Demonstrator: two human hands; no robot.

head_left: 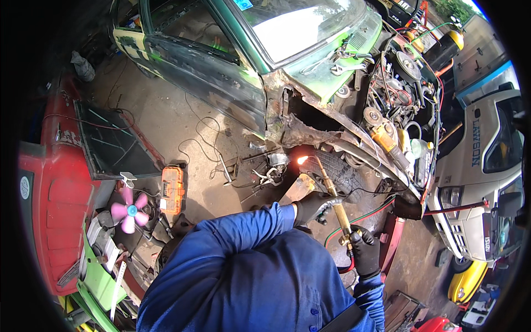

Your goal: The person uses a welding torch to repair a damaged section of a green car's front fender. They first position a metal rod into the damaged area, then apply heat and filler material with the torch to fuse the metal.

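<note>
A lit brass gas torch (342, 220) slants up and left, a small bright flame (302, 160) at its thin curved tip. In a black glove, my left hand (314, 209) closes on the torch's middle. My right hand (365, 252), gloved too, is closed at its rear end by the valve knobs, where red and green hoses join. The flame burns in front of a black tyre (337, 169), below the rusty, cut-open fender (310, 113) of a green car (332, 74). A worn wooden block (297, 188) sits just left of the torch.
An angle grinder (389, 145) lies along the open engine bay, and wrenches (347, 68) rest on the green cowl. Cables, metal tools and an orange case (172, 190) are on the floor at left, near a pink fan (130, 211). A silver vehicle (470, 166) stands at right.
</note>
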